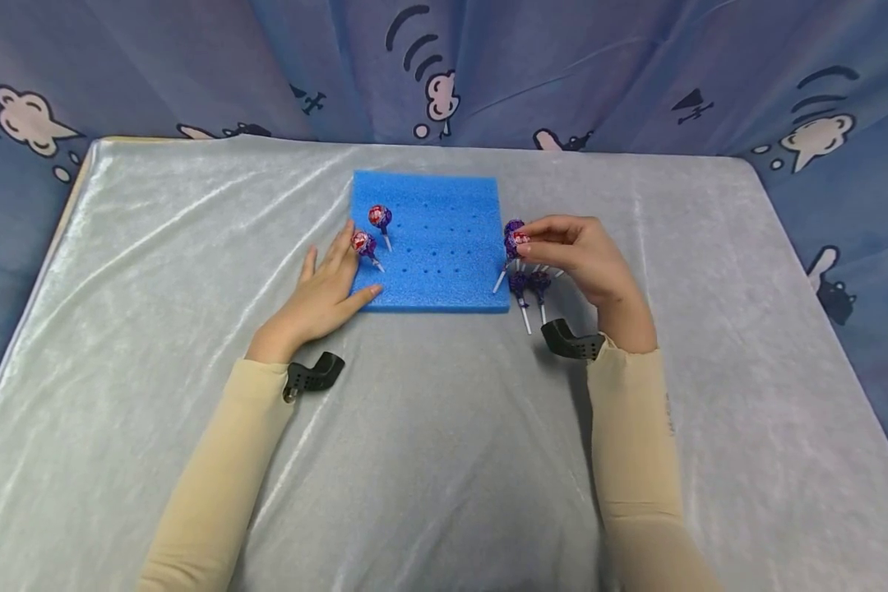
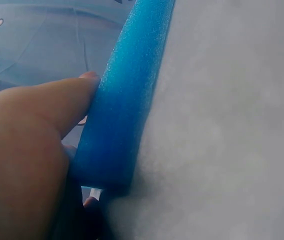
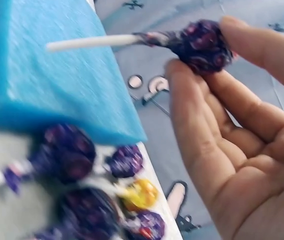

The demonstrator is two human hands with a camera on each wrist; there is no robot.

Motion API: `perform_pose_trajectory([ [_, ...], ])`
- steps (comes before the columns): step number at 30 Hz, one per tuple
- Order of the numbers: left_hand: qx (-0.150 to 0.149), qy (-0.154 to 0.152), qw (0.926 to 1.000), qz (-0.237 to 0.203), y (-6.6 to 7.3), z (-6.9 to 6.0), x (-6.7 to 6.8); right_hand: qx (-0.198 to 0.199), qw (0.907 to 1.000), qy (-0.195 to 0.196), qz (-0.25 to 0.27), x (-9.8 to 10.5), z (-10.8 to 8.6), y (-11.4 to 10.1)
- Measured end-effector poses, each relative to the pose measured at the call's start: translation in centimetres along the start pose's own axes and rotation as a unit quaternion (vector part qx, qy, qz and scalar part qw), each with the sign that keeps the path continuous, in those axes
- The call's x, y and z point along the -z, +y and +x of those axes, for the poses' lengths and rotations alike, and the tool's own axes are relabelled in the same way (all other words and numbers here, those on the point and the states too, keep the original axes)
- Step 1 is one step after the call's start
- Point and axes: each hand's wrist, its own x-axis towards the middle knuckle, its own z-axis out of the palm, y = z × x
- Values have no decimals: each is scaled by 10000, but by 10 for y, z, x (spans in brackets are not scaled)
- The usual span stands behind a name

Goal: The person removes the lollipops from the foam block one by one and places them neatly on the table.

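Note:
A blue foam board [image 1: 444, 293] with rows of small holes lies on the table. Two wrapped lollipops [image 1: 380, 217] stand tilted in its left part, sticks down. My left hand [image 1: 318, 298] rests at the board's left edge, fingers stretched out and thumb over the front corner; its thumb [image 2: 57, 102] touches the foam in the left wrist view. By the right edge, my right hand [image 1: 585, 251] pinches the head of a purple-wrapped lollipop [image 3: 200, 47] between thumb and fingers. Its white stick [image 3: 89, 42] points toward the board.
Beneath the right hand, several loose lollipops [image 1: 538, 282] lie beside the board, one with a yellow wrapper [image 3: 140, 194]. A pale grey cloth [image 1: 444, 460] covers the table. Behind it hangs a blue patterned curtain [image 1: 607, 74].

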Motion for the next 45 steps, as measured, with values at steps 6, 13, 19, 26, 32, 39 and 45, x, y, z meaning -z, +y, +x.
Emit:
perform_pose_trajectory([
  [6, -6, -6, 10000, -10, 1, 1, 1, -200, 9990, -173, -361, 21, -7, -5],
  [13, 5, -23, 10000, -23, 2, 1, 1, -615, 9924, -336, -1011, 38, -14, -9],
  [19, 14, -23, 10000, -16, 2, 1, 1, -890, 9833, -301, -1558, 46, -18, -10],
  [26, 7, -25, 10000, 13, 1, 1, 1, -1163, 9750, -328, -1866, 53, -21, -7],
  [32, 2, -21, 10000, 4, 1, 0, 1, -1352, 9723, -445, -1856, 57, -21, -2],
  [39, 28, -35, 10000, 1, 1, 0, 1, -1724, 9670, -432, -1826, 62, -20, 4],
  [45, 28, -37, 10000, -10, 0, 0, 0, -1798, 9625, -348, -2001, 64, -19, 9],
])
